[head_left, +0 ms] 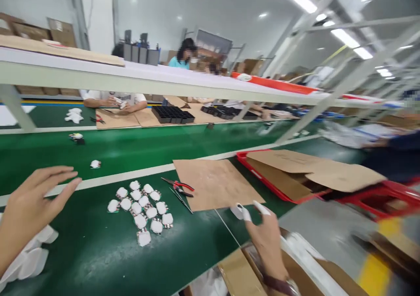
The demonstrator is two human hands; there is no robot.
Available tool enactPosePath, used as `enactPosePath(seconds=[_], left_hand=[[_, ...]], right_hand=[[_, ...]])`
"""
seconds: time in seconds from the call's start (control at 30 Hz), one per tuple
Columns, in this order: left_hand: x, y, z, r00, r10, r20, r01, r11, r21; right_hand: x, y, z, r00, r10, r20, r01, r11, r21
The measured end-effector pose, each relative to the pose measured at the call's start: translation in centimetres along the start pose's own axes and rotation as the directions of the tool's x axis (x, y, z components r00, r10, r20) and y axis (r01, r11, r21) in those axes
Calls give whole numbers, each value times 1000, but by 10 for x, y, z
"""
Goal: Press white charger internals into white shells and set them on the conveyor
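Note:
My left hand (34, 208) hovers at the left, fingers stretched out and thumb apart, holding nothing. Beneath it lie several white plastic shells (34, 256), partly covered by the hand. My right hand (264, 230) is at the near edge of a brown paper sheet (216, 184), with white coverings on two fingertips. Those fingers are spread, and a small white rounded piece (236, 211) with a dark opening touches or lies beside one tip. Several small white-topped parts with wires (144, 201) lie grouped on the green table (95, 252). Red-handled pliers (179, 185) and tweezers (181, 200) rest beside the paper.
A green conveyor belt (138, 142) runs beyond the table, carrying a white part (95, 164). Red trays with cardboard (315, 164) stand at the right. An open carton (241, 272) is below my right hand. Across the belt, a co-worker's hands (120, 104) hold a white piece.

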State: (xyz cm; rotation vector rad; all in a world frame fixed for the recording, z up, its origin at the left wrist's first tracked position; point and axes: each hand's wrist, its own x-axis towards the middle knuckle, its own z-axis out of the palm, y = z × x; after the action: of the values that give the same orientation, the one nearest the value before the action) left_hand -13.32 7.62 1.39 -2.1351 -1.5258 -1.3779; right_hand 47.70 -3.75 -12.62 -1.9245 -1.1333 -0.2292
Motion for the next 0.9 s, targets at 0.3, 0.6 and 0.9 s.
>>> enactPosePath(seconds=[0.3,0.6,0.9], left_hand=[[39,-65,128,809,-164,565,100,985,143],[32,-45,159,775,-156,612,106,987,118],[-108,14,32,670,51,741,-46,999,-27]], right_hand=[[-32,-100,58,950,-279,138,246,945,218],[-52,-157,61,734,-638,231,469,723,507],[-75,-226,74,393,-817,422,470,573,672]])
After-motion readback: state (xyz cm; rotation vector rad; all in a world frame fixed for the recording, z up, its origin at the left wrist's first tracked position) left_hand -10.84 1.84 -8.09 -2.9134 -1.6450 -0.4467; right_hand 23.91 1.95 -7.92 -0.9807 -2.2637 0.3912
